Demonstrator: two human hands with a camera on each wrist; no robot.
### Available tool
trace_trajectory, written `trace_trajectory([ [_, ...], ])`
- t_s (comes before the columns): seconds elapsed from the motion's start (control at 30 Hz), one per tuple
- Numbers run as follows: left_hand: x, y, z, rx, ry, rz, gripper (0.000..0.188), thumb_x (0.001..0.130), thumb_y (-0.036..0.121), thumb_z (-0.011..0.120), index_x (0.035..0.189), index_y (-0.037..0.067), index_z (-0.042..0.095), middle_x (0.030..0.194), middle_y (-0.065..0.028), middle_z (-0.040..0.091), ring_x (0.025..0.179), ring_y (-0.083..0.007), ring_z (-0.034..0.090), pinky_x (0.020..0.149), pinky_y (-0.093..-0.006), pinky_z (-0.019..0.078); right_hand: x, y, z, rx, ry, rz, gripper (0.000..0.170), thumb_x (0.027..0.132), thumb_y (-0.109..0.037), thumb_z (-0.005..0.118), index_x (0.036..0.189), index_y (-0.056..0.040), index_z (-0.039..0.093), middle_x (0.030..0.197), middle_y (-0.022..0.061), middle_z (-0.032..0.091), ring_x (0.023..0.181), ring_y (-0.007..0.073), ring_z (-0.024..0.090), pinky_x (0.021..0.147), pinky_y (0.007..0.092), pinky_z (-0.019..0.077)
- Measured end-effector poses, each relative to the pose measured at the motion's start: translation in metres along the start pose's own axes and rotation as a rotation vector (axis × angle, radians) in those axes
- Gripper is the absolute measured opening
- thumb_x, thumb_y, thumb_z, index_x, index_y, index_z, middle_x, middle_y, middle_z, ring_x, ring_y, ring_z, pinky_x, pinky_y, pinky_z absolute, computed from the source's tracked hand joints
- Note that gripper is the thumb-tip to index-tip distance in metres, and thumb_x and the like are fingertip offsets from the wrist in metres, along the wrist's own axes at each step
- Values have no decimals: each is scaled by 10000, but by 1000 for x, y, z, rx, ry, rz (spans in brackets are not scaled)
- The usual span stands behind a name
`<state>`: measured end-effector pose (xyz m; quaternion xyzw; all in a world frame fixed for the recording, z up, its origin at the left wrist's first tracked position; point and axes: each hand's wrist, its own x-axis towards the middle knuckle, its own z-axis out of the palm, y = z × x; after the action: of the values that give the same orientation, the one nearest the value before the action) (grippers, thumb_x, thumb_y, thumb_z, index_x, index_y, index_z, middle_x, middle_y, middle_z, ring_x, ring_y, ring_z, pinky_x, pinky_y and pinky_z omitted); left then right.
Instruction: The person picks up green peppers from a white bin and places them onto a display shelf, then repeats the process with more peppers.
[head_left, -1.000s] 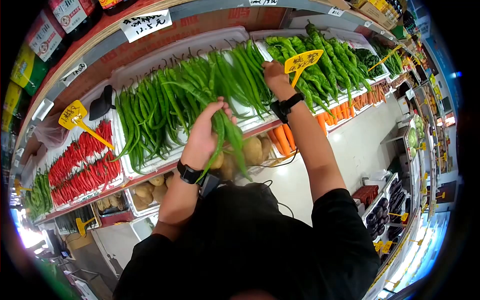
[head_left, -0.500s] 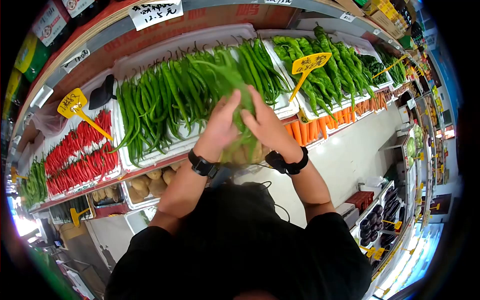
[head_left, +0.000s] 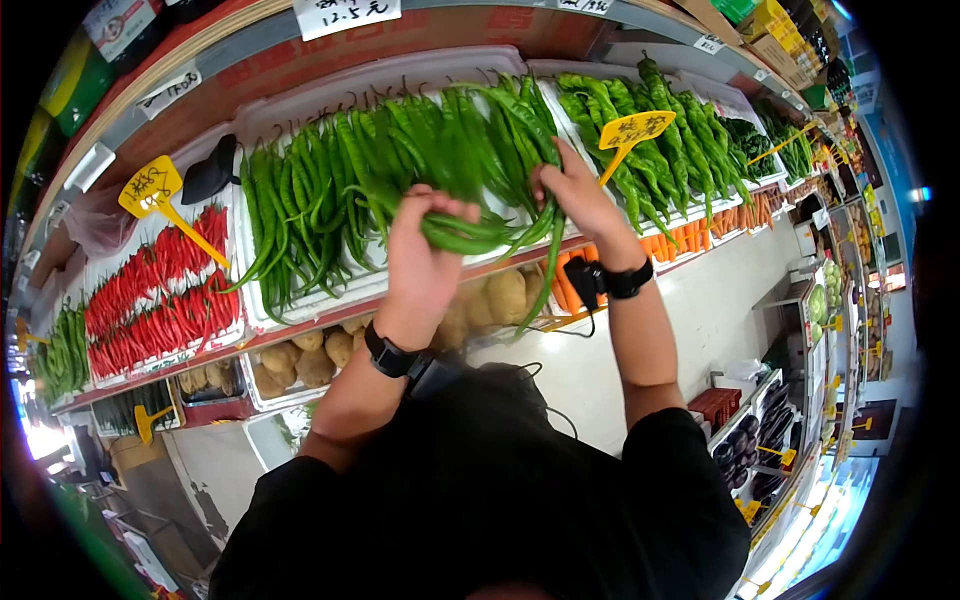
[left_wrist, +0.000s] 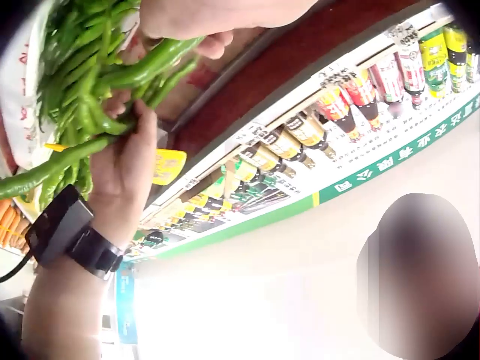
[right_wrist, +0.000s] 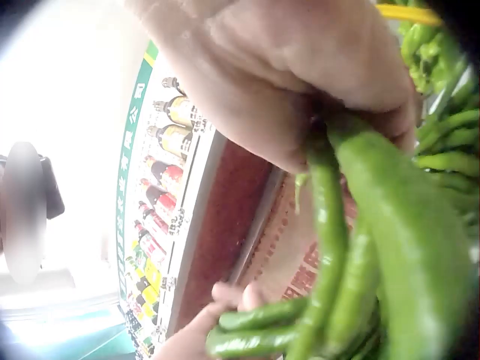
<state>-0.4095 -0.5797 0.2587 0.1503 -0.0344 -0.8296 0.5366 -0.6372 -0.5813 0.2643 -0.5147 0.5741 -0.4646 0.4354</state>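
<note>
My left hand [head_left: 425, 240] holds a small bunch of long green chili peppers [head_left: 470, 236] over the front of a white tray [head_left: 345, 292]. To its right, my right hand [head_left: 580, 200] pinches more of these peppers, one hanging down past the tray's front edge. In the right wrist view, the peppers [right_wrist: 405, 225] dangle from my right fingers, and my left hand [right_wrist: 199, 326] shows behind with two pepper ends. The left wrist view has my right hand [left_wrist: 124, 165] curled round peppers. Rows of the same chili peppers [head_left: 310, 190] fill the tray.
Left of the tray lie red chilies [head_left: 160, 300] with a yellow price sign [head_left: 150, 185]. Wrinkled green peppers [head_left: 650, 140] and another yellow sign [head_left: 637, 130] stand at right. Potatoes [head_left: 505, 295] and carrots [head_left: 680, 238] sit below. A shelf with bottles [left_wrist: 307, 131] runs above.
My right hand moved from the tray's right side to the left hand at the bunch, then back right with peppers. The left hand kept hold of peppers; the two hands are now apart.
</note>
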Motion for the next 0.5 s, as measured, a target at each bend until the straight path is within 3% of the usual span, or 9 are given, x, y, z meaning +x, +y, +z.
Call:
trace_trajectory([
  [0.03,-2,8,7,-93,-28,78,125,871,55,547,969,96,482,777,-31,511,742,-165,526,883,-397,459,3,-14,1,29,17,43,598,873,-60,468,1416,52,244,777,54,529,663,138,522,578,280,466],
  [0.13,-10,38,24,2,-162,345,129,863,48,545,957,99,473,778,-18,492,744,-157,514,864,-380,454,18,-26,-5,45,29,78,588,865,-68,480,1405,62,288,783,65,540,643,137,530,566,280,463],
  [0.23,-23,64,34,-49,-210,326,133,864,48,535,965,104,470,765,3,433,730,-138,469,860,-374,440,40,-17,-11,-112,5,15,551,867,-75,481,1389,16,333,801,69,544,663,123,533,565,276,456],
  [0.33,-30,73,28,-37,-210,294,125,870,55,536,968,101,473,762,5,423,731,-134,464,859,-370,437,80,6,-6,-583,124,-122,516,877,-124,473,1356,34,368,847,129,599,713,202,597,631,345,491],
  [0.37,-32,74,27,-18,-194,288,112,877,66,540,964,98,477,762,8,425,729,-131,464,858,-366,435,100,20,-6,-733,137,-153,506,895,-185,484,1330,58,395,939,226,622,848,321,626,777,431,493],
  [0.47,-33,77,22,-2,-116,256,121,870,81,553,960,109,477,760,3,422,732,-137,445,830,-365,428,122,28,18,-891,133,-58,437,893,-263,514,1162,74,443,1067,330,585,980,511,559,865,497,459],
  [0.5,-32,80,21,-17,-94,236,122,871,87,558,959,106,476,760,5,421,727,-135,445,829,-363,429,129,47,24,-1002,161,-79,524,899,-268,532,1277,83,435,1132,281,535,1040,448,523,916,482,446],
])
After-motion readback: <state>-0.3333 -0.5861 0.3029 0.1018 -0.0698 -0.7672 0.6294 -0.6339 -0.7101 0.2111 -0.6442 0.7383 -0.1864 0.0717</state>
